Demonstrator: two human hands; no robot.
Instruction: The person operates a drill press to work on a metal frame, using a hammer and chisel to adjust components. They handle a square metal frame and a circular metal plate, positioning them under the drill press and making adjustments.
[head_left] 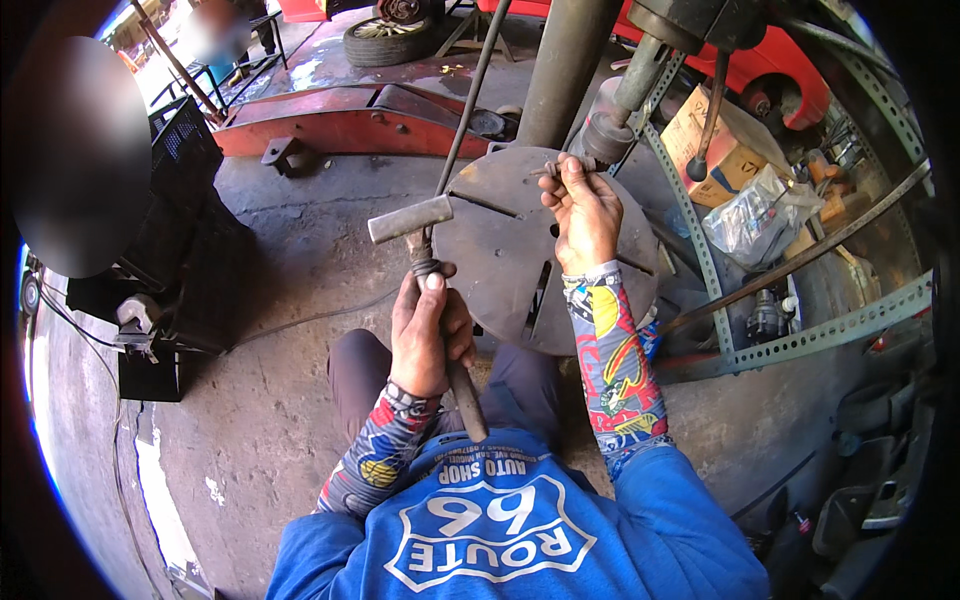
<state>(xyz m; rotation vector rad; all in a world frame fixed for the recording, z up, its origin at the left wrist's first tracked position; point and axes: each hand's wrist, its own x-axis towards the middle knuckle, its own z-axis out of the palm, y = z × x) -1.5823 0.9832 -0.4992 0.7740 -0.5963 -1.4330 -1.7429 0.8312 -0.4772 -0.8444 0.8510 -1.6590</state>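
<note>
My left hand (430,335) is wrapped round the handle of a hammer (410,219). The hammer's cylindrical metal head points up, and dark binding circles the neck below it. My right hand (585,218), raised palm toward me, pinches a small rusty bolt-like piece (552,170) between thumb and fingers. That piece is held above the round slotted table (490,250) of a drill press, close to the chuck (606,138); whether they touch, I cannot tell. The hammer head overlaps the table's left edge in view.
The press's column (568,70) rises behind the table, and a ball-ended lever (697,165) hangs at right. A perforated metal rack (710,260) holds a cardboard box (720,140) and a plastic bag (755,215). Beyond lie a red floor jack (330,118) and a wheel (388,42). Black crates (190,240) stand left.
</note>
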